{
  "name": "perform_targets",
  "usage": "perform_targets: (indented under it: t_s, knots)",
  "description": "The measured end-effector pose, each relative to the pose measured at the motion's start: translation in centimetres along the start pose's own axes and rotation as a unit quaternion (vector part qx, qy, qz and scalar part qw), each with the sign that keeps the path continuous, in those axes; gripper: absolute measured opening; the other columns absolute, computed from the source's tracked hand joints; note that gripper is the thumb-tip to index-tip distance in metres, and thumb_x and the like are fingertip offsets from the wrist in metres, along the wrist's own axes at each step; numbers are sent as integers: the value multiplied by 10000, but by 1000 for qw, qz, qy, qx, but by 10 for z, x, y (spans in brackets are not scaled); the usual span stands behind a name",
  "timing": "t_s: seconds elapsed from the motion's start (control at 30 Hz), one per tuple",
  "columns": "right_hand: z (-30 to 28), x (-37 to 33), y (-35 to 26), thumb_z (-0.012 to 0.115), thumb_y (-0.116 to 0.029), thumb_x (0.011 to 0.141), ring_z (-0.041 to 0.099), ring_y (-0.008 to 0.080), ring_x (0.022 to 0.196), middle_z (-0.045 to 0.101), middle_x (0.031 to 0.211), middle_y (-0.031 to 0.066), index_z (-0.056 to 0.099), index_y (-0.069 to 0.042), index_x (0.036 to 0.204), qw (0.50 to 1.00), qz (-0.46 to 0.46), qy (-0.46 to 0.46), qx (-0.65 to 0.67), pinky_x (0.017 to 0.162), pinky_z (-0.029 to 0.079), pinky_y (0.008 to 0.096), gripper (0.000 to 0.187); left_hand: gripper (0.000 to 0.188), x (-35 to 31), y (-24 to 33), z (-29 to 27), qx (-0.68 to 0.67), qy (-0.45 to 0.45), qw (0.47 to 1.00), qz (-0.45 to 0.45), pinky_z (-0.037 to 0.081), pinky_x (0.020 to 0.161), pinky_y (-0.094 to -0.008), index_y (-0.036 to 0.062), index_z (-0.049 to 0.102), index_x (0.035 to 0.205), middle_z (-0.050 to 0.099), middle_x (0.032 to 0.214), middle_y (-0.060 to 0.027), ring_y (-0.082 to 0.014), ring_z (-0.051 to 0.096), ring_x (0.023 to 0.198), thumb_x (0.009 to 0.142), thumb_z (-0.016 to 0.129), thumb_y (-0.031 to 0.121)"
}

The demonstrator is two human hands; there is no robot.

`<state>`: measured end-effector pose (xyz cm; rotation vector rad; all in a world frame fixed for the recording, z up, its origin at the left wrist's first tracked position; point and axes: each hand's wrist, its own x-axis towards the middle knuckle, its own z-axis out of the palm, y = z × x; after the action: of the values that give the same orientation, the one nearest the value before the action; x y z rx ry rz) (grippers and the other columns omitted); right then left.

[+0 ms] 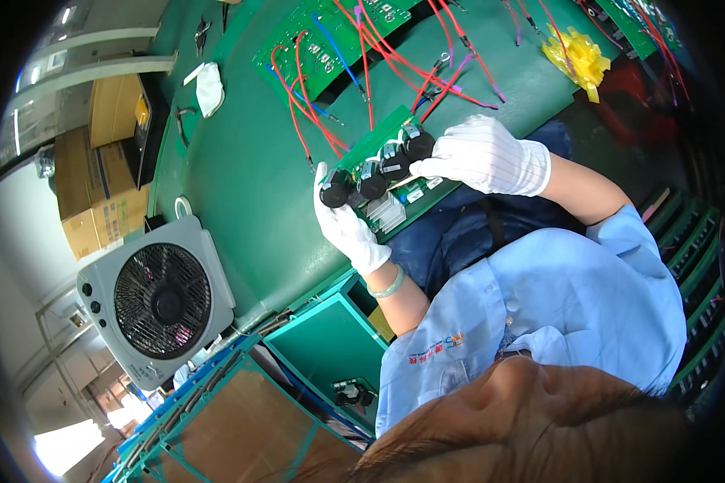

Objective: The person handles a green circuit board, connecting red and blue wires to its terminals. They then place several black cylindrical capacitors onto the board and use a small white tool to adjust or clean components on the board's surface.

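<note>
Left hand (348,225) in a white fabric glove grips the near end of a green circuit board with four black cylindrical capacitors (376,171), fingers closed on its edge, board held tilted just above the green surface (242,177). Right hand (479,157), also white-gloved, is closed on the board's other end, fingertips by the capacitors. Second green circuit board with red and blue wires (330,44) lies further out on the surface; grey box fan (157,299) sits well apart at the left.
</note>
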<state>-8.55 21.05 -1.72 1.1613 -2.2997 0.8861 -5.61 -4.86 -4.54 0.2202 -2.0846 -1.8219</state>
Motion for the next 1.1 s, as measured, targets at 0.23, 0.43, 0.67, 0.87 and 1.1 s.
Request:
perform_targets:
  t_s: [0.23,0.43,0.67,0.87,1.1]
  knots:
    - [2,-3,-13,643,-231,841,553,162,603,513,730,-3,677,-180,1199,998,24,26,-46,502,411,334,363,515,-1,0,-5,22,-6,1000,17,556,881,-370,-57,495,1370,546,1352,-179,-252,622,1089,1007,521,308]
    - [8,2,-8,631,-183,820,564,174,604,549,754,3,691,-135,1119,1000,7,26,-1,517,415,327,309,482,-2,6,0,31,4,999,6,541,905,-356,-46,502,1371,553,1355,-169,-246,615,1107,1013,500,276]
    - [3,1,-7,620,-177,832,547,186,593,519,741,8,690,-174,1119,999,37,11,12,531,414,345,296,601,-2,9,7,16,-20,1000,9,536,929,-361,-56,485,1374,531,1384,-176,-250,613,1122,988,555,399]
    - [4,-1,-8,610,-239,865,573,156,652,525,755,-7,688,-207,1156,998,33,27,-35,535,409,333,303,698,-4,4,-5,27,-22,999,27,542,919,-360,-68,463,1381,524,1393,-178,-257,623,1105,964,583,478]
    - [8,-3,-15,621,-215,834,559,157,623,499,725,-7,684,-173,1173,996,28,14,-82,507,399,327,347,673,1,-5,-4,15,-20,999,21,560,879,-368,-64,475,1378,533,1373,-190,-257,626,1095,971,580,462]
